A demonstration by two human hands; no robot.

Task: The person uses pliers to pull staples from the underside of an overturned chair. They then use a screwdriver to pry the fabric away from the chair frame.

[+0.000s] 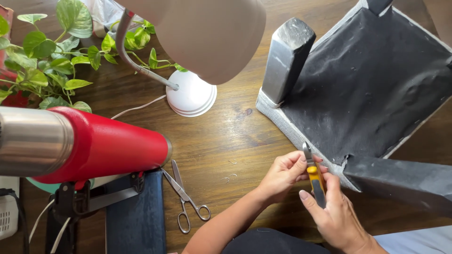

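Down near the lower right, both hands meet at the edge of an upturned chair seat covered in black fabric [376, 80], which lies on the brown wooden bench [226, 136] with its dark painted legs [287, 59] sticking out. The right hand [336, 211] is clenched around a yellow-and-grey handled tool with a narrow metal tip [314, 176], its fingers wrapped over the handle and the tip pointing up toward the grey woven border of the seat [294, 131]. The left hand [282, 174] has its fingers [296, 162] closed on the upper part of that same tool, just beside the seat's edge.

Left of the hands, a pair of steel scissors [186, 197] lies on the bench, blades closed. Farther left a red and silver insulated bottle [84, 146] fills the near view, with a white gooseneck lamp [193, 94] and a leafy green plant [52, 56] behind it.
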